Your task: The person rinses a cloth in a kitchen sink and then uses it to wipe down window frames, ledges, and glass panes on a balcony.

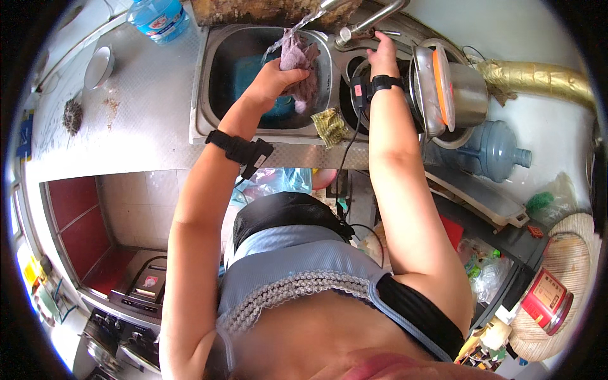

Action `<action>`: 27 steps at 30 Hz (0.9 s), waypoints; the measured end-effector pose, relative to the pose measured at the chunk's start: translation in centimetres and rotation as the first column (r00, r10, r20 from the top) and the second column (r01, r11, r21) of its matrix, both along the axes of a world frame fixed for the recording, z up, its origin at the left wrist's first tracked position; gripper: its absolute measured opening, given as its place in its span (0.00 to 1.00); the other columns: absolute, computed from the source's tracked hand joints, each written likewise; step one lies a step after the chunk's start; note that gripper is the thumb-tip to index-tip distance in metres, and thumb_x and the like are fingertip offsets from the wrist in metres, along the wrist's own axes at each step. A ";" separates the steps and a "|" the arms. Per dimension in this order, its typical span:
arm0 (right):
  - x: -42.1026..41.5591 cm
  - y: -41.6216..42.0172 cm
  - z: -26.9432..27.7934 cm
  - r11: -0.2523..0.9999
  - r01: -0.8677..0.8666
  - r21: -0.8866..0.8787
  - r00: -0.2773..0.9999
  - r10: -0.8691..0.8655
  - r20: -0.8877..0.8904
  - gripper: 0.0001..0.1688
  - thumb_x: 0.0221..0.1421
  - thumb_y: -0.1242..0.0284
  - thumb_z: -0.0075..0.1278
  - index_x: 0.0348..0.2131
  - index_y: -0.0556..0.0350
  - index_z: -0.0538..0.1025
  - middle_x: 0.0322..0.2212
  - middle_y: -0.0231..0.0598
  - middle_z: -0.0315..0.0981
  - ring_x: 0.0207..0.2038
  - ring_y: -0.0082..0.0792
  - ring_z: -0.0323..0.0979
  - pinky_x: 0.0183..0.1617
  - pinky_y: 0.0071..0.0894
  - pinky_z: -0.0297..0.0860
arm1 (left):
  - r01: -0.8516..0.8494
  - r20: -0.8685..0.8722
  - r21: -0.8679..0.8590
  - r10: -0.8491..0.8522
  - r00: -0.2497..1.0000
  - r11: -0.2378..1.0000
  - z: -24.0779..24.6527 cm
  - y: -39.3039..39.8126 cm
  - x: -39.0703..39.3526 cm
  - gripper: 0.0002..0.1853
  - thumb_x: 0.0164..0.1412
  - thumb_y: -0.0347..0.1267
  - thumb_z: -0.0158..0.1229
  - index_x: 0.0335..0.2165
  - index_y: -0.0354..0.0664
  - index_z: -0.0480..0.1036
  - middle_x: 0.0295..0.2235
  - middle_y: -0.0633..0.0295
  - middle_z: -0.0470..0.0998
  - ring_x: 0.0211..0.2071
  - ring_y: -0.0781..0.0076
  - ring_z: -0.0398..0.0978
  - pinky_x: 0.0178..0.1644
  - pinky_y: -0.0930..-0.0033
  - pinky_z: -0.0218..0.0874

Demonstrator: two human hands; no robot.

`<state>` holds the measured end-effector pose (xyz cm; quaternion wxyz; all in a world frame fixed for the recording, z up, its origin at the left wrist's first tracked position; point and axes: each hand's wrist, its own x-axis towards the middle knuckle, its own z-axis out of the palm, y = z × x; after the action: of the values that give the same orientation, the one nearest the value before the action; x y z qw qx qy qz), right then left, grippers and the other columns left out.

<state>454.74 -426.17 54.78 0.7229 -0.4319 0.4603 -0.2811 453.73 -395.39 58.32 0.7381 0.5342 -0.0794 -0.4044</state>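
Note:
My left hand (280, 83) grips a bunched, wet mauve cloth (301, 66) above the right half of a stainless steel sink basin (202, 95). Water (306, 21) pours from the metal faucet spout (330, 4) onto the top of the cloth. Inside the basin sits a blue tub (247, 78), partly hidden by my left hand and the cloth. My right hand (384, 54) is by the faucet's base, fingers apart, with a fingertip at the small metal lever (392, 33). Whether that fingertip presses the lever is unclear.
A yellow-green scouring pad (329, 127) lies on the sink's front rim. Stacked metal pots (468, 95) stand right of my right forearm, above a blue water jug (498, 149). Leftward on the counter are a white bowl (99, 68), a steel-wool scrubber (72, 116) and a blue bottle (159, 21).

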 end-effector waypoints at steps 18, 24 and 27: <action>-8.7 19.8 4.5 0.655 -0.512 0.556 0.807 0.589 0.050 0.56 0.44 0.48 0.53 0.59 0.58 0.44 0.59 0.68 0.28 0.58 0.78 0.32 0.49 0.85 0.44 | -0.210 0.077 -0.229 0.233 0.970 0.951 9.2 7.0 -0.9 0.17 0.55 0.37 0.55 0.39 0.34 0.70 0.33 0.57 0.76 0.35 0.67 0.76 0.41 0.65 0.68; -9.4 25.3 7.4 0.514 -0.828 0.225 0.512 0.529 0.677 0.52 0.46 0.34 0.37 0.55 0.56 0.60 0.54 0.48 0.57 0.57 0.52 0.55 0.57 0.64 0.51 | -0.105 -0.203 -0.304 0.043 0.978 0.947 9.5 6.6 -3.0 0.17 0.55 0.37 0.53 0.40 0.36 0.71 0.36 0.57 0.77 0.37 0.67 0.75 0.43 0.64 0.68; -10.1 24.0 9.0 0.509 -0.845 -0.162 0.311 0.716 0.625 0.47 0.45 0.35 0.42 0.46 0.60 0.69 0.42 0.38 0.71 0.46 0.34 0.69 0.50 0.36 0.67 | 0.031 -0.235 -0.198 -0.078 0.969 0.980 8.2 7.9 -4.3 0.18 0.57 0.38 0.52 0.41 0.36 0.70 0.36 0.56 0.77 0.37 0.65 0.75 0.45 0.62 0.67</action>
<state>444.66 -402.17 63.82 0.9116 -0.4070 -0.0505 0.0280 449.45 -387.50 66.54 0.7791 0.4045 -0.0425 -0.4770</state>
